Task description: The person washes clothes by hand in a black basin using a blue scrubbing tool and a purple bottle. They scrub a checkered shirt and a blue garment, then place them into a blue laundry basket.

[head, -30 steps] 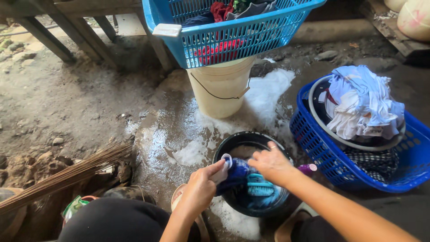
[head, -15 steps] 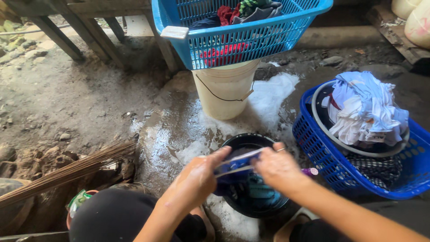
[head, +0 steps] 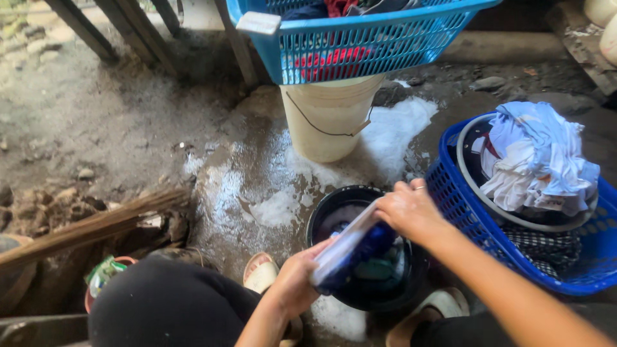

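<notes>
A wet dark blue garment (head: 350,250) is stretched between my two hands above a black wash basin (head: 334,202) on the wet ground. My left hand (head: 297,283) grips its lower end near my knee. My right hand (head: 406,207), with a ring on one finger, grips its upper end over the basin's far right rim. More blue-green cloth (head: 376,270) lies in the basin under the garment.
A cream bucket (head: 328,119) stands beyond the basin with a light blue basket (head: 360,45) of clothes on top. A dark blue basket (head: 469,218) with wrung white and blue clothes (head: 536,160) sits at right. Soap foam (head: 398,125) covers the ground. A broom (head: 96,225) lies at left.
My hands have lifted the garment out of the basin and pulled it taut between them. The right hand moved up and right, the left hand down toward my knee.
</notes>
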